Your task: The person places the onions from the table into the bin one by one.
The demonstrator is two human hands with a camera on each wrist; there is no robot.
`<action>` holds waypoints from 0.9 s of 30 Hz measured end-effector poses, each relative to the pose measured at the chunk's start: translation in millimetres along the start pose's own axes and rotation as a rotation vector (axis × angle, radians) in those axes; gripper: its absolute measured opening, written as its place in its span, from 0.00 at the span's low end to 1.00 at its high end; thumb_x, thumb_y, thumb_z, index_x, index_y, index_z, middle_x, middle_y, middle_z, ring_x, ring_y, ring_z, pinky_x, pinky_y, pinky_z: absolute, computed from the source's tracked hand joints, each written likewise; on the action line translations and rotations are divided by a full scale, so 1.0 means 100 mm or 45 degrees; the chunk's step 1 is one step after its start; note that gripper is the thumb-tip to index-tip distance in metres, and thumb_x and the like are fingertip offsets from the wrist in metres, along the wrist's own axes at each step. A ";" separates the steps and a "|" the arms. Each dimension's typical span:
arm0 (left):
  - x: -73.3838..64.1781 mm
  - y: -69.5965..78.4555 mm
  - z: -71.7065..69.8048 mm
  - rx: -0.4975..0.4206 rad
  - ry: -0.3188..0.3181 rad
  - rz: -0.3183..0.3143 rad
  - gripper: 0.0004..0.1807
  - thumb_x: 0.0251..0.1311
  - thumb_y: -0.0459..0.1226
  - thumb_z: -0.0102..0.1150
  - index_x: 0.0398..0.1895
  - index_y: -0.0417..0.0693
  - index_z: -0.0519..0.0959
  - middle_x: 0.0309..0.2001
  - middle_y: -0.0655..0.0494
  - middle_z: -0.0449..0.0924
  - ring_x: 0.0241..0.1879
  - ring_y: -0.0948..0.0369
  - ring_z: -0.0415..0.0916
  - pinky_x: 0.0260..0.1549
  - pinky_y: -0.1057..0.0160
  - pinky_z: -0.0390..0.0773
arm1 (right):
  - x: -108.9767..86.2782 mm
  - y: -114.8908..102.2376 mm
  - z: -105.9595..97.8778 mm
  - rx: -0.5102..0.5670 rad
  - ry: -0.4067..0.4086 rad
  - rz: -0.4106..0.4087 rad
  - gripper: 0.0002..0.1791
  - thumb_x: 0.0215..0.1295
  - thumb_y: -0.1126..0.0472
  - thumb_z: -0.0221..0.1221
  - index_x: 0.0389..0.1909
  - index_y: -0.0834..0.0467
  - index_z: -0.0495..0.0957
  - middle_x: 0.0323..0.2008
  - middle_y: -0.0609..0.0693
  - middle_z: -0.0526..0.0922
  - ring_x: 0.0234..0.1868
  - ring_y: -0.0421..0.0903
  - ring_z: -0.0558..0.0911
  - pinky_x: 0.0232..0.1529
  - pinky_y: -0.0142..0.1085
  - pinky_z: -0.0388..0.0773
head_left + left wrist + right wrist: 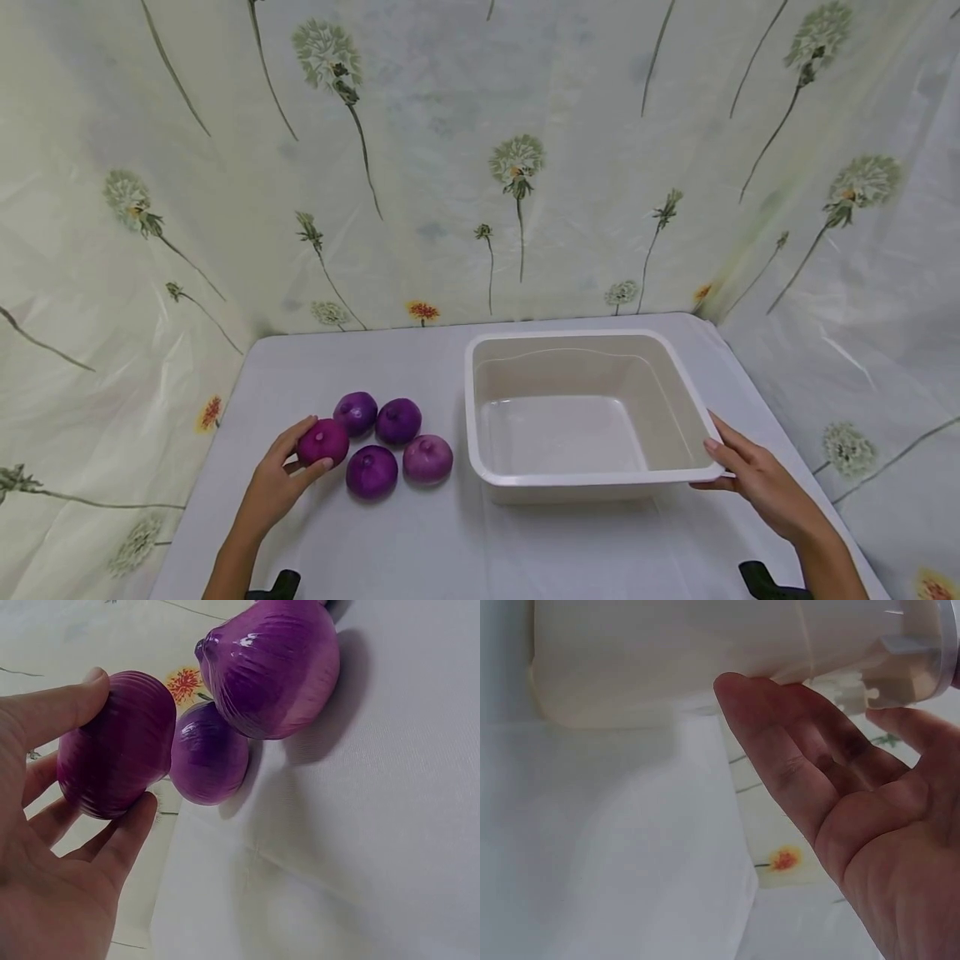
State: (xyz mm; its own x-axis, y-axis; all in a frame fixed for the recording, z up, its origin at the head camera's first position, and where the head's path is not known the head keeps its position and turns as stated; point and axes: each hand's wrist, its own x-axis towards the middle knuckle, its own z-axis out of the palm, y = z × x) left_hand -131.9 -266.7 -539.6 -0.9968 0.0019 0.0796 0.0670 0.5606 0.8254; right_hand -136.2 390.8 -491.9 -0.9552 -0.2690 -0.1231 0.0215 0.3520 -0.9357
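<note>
My left hand (pixel 275 483) holds a purple onion (pixel 323 442) between thumb and fingertips. In the left wrist view the same onion (pixel 116 745) is off the table, gripped from both sides. Several more purple onions sit close beside it, among them a dark one (pixel 372 472) and a paler one (pixel 427 460). To the right stands a white rectangular plastic basin (pixel 570 480), with nothing inside. My right hand (pixel 765 479) grips its right rim near the front corner, thumb on top. The right wrist view shows fingers (pixel 776 754) against the basin's outer wall (pixel 652 660).
A white cloth covers the table (pixel 525 554). Behind and at both sides hangs a pale curtain (pixel 442 183) printed with dandelions. The table's right edge runs close past the basin and my right hand.
</note>
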 end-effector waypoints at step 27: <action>0.21 0.57 0.03 -0.122 -0.094 0.185 0.37 0.63 0.42 0.67 0.75 0.54 0.64 0.73 0.50 0.63 0.65 0.51 0.70 0.53 0.79 0.74 | 0.00 -0.03 0.09 -0.043 0.029 0.032 0.33 0.81 0.51 0.43 0.81 0.44 0.43 0.70 0.38 0.61 0.50 0.38 0.85 0.41 0.43 0.87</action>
State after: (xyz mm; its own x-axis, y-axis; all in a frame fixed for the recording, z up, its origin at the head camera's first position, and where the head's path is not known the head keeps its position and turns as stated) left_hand -149.4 -232.4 -492.1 -0.9766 0.1398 0.1632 0.2105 0.4683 0.8581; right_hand -133.8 381.7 -492.6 -0.9610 -0.2393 -0.1387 0.0362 0.3884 -0.9208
